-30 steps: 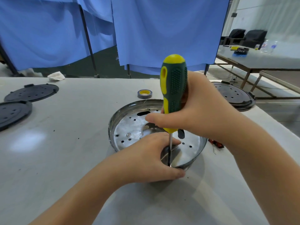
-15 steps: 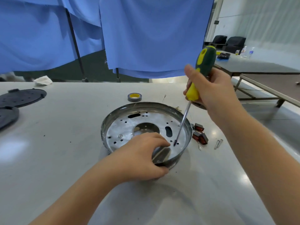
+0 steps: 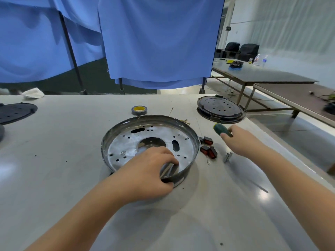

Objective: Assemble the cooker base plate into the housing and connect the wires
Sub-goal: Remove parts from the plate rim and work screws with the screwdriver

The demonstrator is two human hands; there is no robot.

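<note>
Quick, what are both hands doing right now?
Left hand: grips the metal housing rim.
Right hand: holds the screwdriver handle.

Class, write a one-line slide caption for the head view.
Left hand grips the metal housing rim; right hand holds the screwdriver beside it.

the bench [image 3: 54, 178] is seen in pale grey-white, glossy with soft reflections. the housing [image 3: 194, 142] is shown in dull silver with a darker outer wall, and the base plate [image 3: 126, 142] inside it is bright silver, patterned with small round holes and dark oval slots. the screwdriver handle [image 3: 221, 130] is coloured dark green with a dotted texture. the tape roll [image 3: 139, 110] is grey with a yellow core. the switches [image 3: 208, 148] are black with red faces. the round plates [image 3: 220, 109] are black, dotted with small holes. the curtains [image 3: 155, 42] are seen in plain blue. a white cloth [image 3: 33, 93] is visible.
</note>
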